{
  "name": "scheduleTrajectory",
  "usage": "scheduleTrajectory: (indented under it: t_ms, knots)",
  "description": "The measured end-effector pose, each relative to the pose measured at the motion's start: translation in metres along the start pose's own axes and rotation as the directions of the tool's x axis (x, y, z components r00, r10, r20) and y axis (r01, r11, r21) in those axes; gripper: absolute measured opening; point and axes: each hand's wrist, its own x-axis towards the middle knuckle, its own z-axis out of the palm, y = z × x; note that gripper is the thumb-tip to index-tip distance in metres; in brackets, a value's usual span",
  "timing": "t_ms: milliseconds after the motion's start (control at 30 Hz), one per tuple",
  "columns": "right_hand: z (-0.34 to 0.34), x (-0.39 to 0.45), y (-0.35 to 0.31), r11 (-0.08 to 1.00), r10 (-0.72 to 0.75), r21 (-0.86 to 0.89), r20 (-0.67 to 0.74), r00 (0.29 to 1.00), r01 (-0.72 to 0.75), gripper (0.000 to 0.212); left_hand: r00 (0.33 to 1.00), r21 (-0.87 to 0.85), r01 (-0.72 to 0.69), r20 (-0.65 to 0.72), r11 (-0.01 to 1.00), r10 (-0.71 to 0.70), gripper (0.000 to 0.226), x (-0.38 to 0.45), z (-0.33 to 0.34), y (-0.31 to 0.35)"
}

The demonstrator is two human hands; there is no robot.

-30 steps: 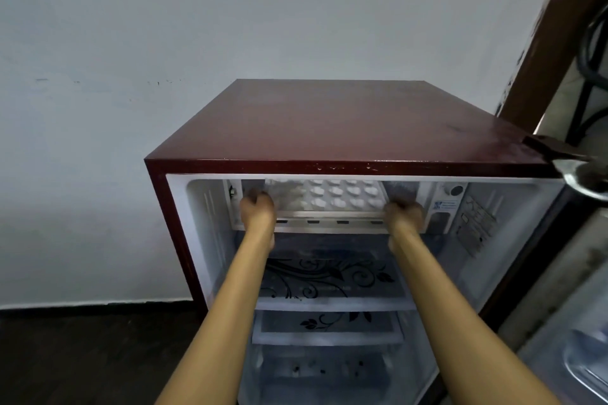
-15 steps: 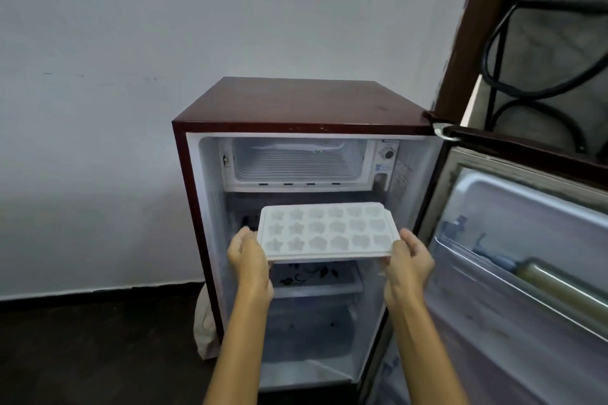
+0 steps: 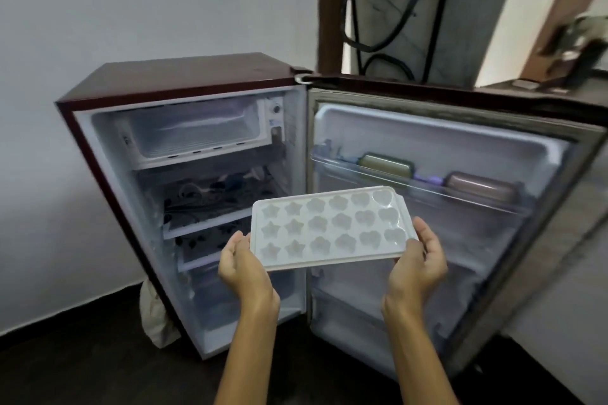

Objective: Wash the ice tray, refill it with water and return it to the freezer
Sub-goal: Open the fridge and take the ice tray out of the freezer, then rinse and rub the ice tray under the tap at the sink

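A white ice tray with star, flower and heart moulds is held level in front of the open fridge. My left hand grips its left short edge and my right hand grips its right short edge. The small dark-red fridge stands against the wall with its freezer compartment open and bare at the top. The tray is well out of the freezer, lower and to the right of it.
The fridge door swings wide open to the right; its shelf holds a green container and a brown container. Patterned glass shelves sit under the freezer. A pale bag lies at the fridge's lower left. The floor is dark.
Both hands pulled the tray out of the freezer compartment, then carried it down and to the right. My view has backed away and turned right, showing the open door.
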Motion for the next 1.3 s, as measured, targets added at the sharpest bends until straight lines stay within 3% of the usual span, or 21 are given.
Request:
scheduleTrajectory:
  t_ms: [167,300,400,667,800,900,1000,1167,1300]
  knots:
    - [-0.065,0.019,-0.036,0.988,-0.134,0.037,-0.264,0.955,0.149,0.036,0.981,0.013,0.043,0.188,0.999,-0.044,0.023,-0.06,0.029,-0.032]
    - [-0.126,0.035,-0.069,0.967,-0.195,0.049,-0.483,0.853,0.249,0.033,0.923,0.05,0.104,0.367,0.993,-0.115,0.017,-0.116,0.057,-0.065]
    - [-0.178,0.043,-0.093,0.95,-0.225,0.03,-0.627,0.746,0.311,0.03,0.831,0.111,0.175,0.516,0.978,-0.207,0.014,-0.164,0.073,-0.092]
    - [-0.311,0.045,-0.146,0.874,-0.31,-0.1,-0.869,0.385,0.476,0.028,0.456,0.374,0.248,0.769,0.894,-0.448,0.023,-0.297,0.092,-0.158]
    - [-0.377,0.038,-0.164,0.837,-0.341,-0.219,-0.925,0.165,0.502,0.031,0.205,0.519,0.264,0.793,0.813,-0.573,0.019,-0.362,0.093,-0.186]
    - [-0.416,0.026,-0.18,0.824,-0.338,-0.283,-0.941,0.024,0.49,0.031,0.006,0.627,0.216,0.766,0.749,-0.643,0.019,-0.406,0.088,-0.204]
    - [-0.446,0.009,-0.191,0.823,-0.317,-0.328,-0.943,-0.103,0.464,0.031,-0.147,0.711,0.156,0.703,0.686,-0.695,0.022,-0.445,0.081,-0.219]
    - [-0.485,-0.034,-0.2,0.842,-0.27,-0.365,-0.922,-0.276,0.396,0.032,-0.328,0.814,0.063,0.563,0.577,-0.759,0.031,-0.502,0.057,-0.237]
    - [-0.512,-0.081,-0.193,0.854,-0.226,-0.373,-0.894,-0.388,0.362,0.029,-0.438,0.878,-0.017,0.424,0.478,-0.793,0.024,-0.534,0.02,-0.244]
